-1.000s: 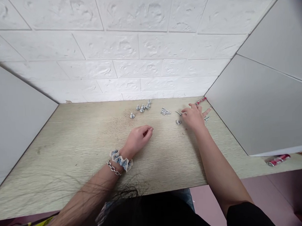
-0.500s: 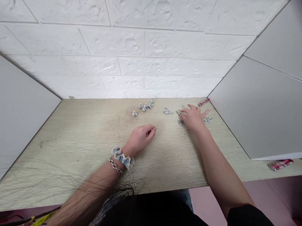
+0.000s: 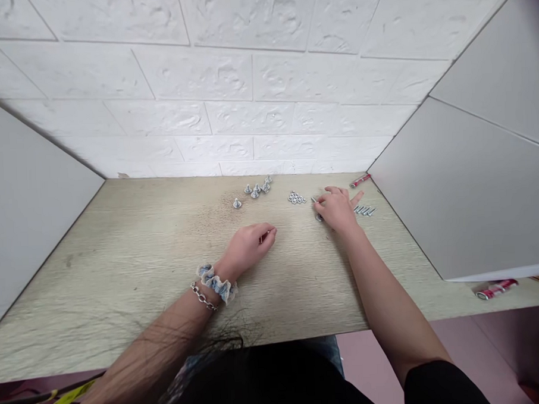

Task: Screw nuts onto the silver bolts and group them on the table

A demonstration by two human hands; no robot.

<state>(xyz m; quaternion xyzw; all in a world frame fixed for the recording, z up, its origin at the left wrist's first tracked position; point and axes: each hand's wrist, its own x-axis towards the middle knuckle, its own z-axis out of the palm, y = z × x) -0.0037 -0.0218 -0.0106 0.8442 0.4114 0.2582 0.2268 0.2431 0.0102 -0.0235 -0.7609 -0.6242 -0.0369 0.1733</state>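
The right hand (image 3: 337, 208) curled over a bolt (image 3: 314, 200) at its fingertips; whether it gripped could not be told. A washer (image 3: 318, 218) touched its thumb, nuts (image 3: 296, 198) lay just left, spare bolts (image 3: 364, 210) just right. The left hand (image 3: 250, 243) rested half-curled, contents unseen.

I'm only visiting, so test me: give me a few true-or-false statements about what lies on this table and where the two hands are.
1. The right hand lies beside a row of small bolts. True.
2. The left hand has a watch on its wrist. False: the wrist bears a scrunchie and a chain bracelet.
3. A heap of nuts lies between the cluster of screws and the right hand. True.
4. The red tool lies next to the left hand. False: it lies at the back right corner of the table, beyond the right hand.
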